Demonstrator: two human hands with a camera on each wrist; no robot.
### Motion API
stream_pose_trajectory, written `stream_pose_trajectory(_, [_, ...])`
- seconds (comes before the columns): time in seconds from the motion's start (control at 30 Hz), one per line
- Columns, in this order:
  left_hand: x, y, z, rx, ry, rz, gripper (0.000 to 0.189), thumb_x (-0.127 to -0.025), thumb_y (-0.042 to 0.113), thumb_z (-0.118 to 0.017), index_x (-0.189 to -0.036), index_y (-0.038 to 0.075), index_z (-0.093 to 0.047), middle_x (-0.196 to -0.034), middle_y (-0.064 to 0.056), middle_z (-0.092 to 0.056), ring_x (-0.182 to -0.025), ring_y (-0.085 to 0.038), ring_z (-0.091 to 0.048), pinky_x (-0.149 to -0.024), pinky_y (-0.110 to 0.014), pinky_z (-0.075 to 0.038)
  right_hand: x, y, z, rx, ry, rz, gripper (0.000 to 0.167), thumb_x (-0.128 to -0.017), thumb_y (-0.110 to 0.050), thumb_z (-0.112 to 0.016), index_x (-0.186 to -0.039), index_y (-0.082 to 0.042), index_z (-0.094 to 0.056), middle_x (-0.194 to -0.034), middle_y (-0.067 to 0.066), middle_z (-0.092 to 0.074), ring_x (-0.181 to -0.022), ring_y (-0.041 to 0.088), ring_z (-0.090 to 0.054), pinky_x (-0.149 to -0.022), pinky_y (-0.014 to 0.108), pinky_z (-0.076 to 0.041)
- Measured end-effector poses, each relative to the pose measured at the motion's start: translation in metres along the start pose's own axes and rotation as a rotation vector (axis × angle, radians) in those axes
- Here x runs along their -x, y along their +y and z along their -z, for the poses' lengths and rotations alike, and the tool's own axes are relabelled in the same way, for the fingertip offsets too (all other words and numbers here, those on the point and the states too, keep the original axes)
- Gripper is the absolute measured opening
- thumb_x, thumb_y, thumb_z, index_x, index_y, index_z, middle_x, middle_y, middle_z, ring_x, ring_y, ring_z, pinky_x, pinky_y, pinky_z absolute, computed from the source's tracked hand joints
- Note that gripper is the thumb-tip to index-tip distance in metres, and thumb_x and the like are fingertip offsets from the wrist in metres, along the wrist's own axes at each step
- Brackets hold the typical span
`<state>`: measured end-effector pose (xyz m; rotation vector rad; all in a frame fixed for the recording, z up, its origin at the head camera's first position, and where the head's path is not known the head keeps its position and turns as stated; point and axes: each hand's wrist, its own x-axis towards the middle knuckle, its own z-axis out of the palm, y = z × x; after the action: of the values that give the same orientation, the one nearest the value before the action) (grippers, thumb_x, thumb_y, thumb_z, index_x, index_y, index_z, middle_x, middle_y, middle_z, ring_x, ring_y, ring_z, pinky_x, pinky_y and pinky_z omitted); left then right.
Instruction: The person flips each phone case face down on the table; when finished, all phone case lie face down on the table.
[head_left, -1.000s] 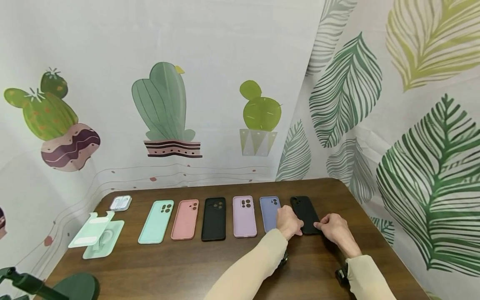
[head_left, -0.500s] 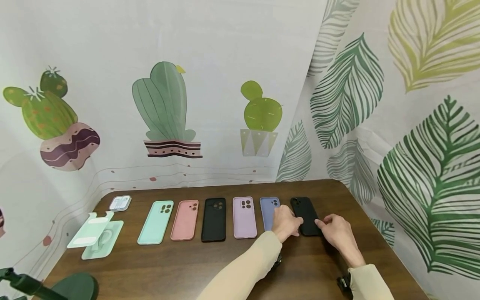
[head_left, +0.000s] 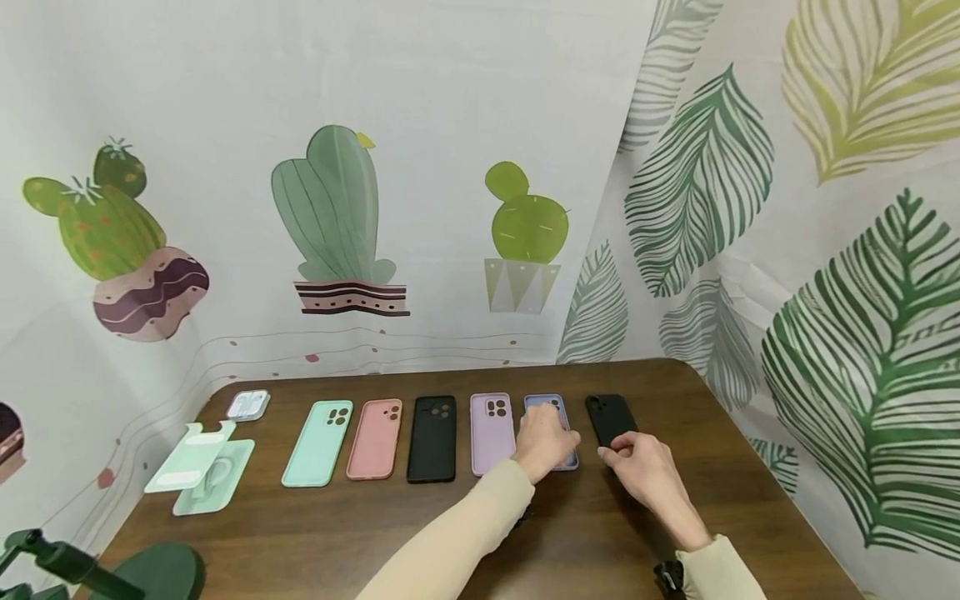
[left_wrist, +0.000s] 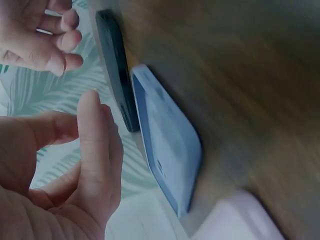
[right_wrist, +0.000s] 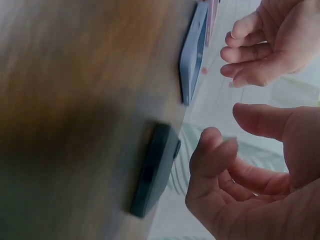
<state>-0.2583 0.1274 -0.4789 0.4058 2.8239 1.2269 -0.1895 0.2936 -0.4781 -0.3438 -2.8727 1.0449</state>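
Six phone cases stand out in a row across the wooden table point(head_left: 337, 542), with a seventh, the blue case point(left_wrist: 167, 135), partly covered by the left hand point(head_left: 543, 442) right of centre in the head view. The left hand's fingers are released and loosely curved; in the left wrist view a gap shows between them and the blue case. The right hand point(head_left: 643, 473), farther right in the head view, overlaps the lower end of the right-hand black case point(head_left: 609, 419). Its fingers are bent but released, the thumb apart from them, and the right wrist view shows it separate from that case, which lies at lower centre there.

From left to right in the head view, the others are the mint case point(head_left: 317, 443), the pink case point(head_left: 374, 440), the middle black case point(head_left: 432, 442) and the lilac case point(head_left: 492, 433), all lying flat with their camera cutouts toward the far edge. At the left of the frame stands a mint stand point(head_left: 225, 479), near a small white box point(head_left: 248, 406). A dark green base point(head_left: 153, 575) sits at lower left. Printed cacti and leaves cover the wall fabric point(head_left: 442, 92) above.
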Motion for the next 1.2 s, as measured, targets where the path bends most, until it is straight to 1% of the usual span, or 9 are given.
stream_pose_trajectory(0.1, [-0.001,-0.009,0.008,-0.029,0.002,-0.001,0.057,-0.089,0.011,-0.083,-0.042,0.017,-0.051,-0.037,0.006,-0.049,-0.031,-0.005,-0.044,-0.038,-0.019,-0.038,0.002,-0.005,-0.008,-0.004,0.003,0.024,0.029,-0.098,-0.028,-0.078,-0.107,-0.001,-0.078,-0.093,0.006,-0.08,-0.09,0.022,-0.073,-0.078,0.041,-0.059])
stream_pose_trajectory(0.23, [-0.004,-0.023,0.018,-0.015,0.004,-0.001,0.045,-0.084,0.006,-0.082,-0.046,0.011,-0.06,-0.039,0.001,-0.057,-0.031,-0.008,-0.052,-0.037,-0.022,-0.044,0.003,-0.011,-0.015,0.0,-0.004,0.042,0.025,-0.095,-0.027,-0.082,-0.103,-0.003,-0.079,-0.09,0.003,-0.08,-0.088,0.019,-0.073,-0.076,0.037,-0.058])
stream_pose_trajectory(0.4, [-0.014,-0.048,0.009,-0.063,0.035,-0.055,0.029,-0.081,0.006,-0.08,-0.056,0.009,-0.065,-0.04,0.002,-0.058,-0.031,-0.008,-0.054,-0.035,-0.023,-0.046,-0.001,-0.014,-0.022,0.007,-0.03,0.047,0.022,-0.093,-0.025,-0.085,-0.101,-0.004,-0.081,-0.092,0.003,-0.081,-0.089,0.019,-0.073,-0.077,0.039,-0.059])
stream_pose_trajectory(0.63, [-0.009,-0.041,0.018,-0.02,0.018,-0.011,0.02,-0.084,-0.002,-0.08,-0.066,-0.003,-0.07,-0.042,-0.003,-0.058,-0.029,-0.009,-0.055,-0.034,-0.023,-0.047,-0.04,0.016,-0.058,0.062,-0.035,0.067,0.022,-0.09,-0.03,-0.085,-0.096,-0.009,-0.082,-0.088,0.001,-0.078,-0.079,0.017,-0.066,-0.066,0.035,-0.054])
stream_pose_trajectory(0.8, [-0.008,-0.042,0.013,-0.043,0.011,0.016,0.012,-0.085,-0.005,-0.078,-0.074,-0.007,-0.073,-0.043,-0.005,-0.059,-0.029,-0.01,-0.056,-0.034,-0.022,-0.047,-0.054,0.026,-0.075,0.074,-0.054,0.053,0.022,-0.09,-0.032,-0.086,-0.094,-0.01,-0.082,-0.084,0.0,-0.074,-0.071,0.017,-0.06,-0.06,0.03,-0.046])
stream_pose_trajectory(0.9, [-0.016,-0.052,0.0,-0.075,0.024,0.018,0.006,-0.083,-0.005,-0.078,-0.08,-0.009,-0.075,-0.048,-0.01,-0.063,-0.03,-0.012,-0.058,-0.035,-0.022,-0.048,-0.04,0.009,-0.065,0.043,-0.062,0.053,0.022,-0.091,-0.025,-0.085,-0.079,-0.009,-0.077,-0.07,-0.001,-0.063,-0.064,0.016,-0.053,-0.056,0.029,-0.039])
stream_pose_trajectory(1.03, [-0.029,-0.065,-0.014,-0.091,0.02,0.05,0.008,-0.08,-0.004,-0.079,-0.085,-0.009,-0.076,-0.049,-0.011,-0.065,-0.029,-0.011,-0.058,-0.034,-0.021,-0.047,-0.031,-0.006,-0.057,0.02,-0.06,0.079,0.045,-0.092,-0.018,-0.083,-0.056,-0.016,-0.055,-0.054,-0.007,-0.041,-0.052,0.013,-0.041,-0.05,0.026,-0.029])
stream_pose_trajectory(1.1, [-0.031,-0.065,-0.015,-0.083,0.007,0.078,0.01,-0.08,-0.003,-0.082,-0.087,-0.009,-0.077,-0.047,-0.009,-0.064,-0.029,-0.011,-0.058,-0.034,-0.023,-0.048,-0.04,0.002,-0.064,0.033,-0.063,0.08,0.052,-0.092,-0.02,-0.083,-0.053,-0.019,-0.048,-0.052,-0.01,-0.035,-0.051,0.011,-0.037,-0.049,0.025,-0.025])
stream_pose_trajectory(1.2, [-0.037,-0.072,-0.023,-0.106,0.021,0.082,0.01,-0.08,-0.003,-0.082,-0.087,-0.008,-0.078,-0.048,-0.008,-0.065,-0.03,-0.01,-0.058,-0.034,-0.021,-0.047,-0.051,0.014,-0.073,0.068,-0.065,0.074,0.048,-0.091,-0.022,-0.084,-0.055,-0.019,-0.052,-0.055,-0.009,-0.04,-0.054,0.012,-0.042,-0.05,0.025,-0.03])
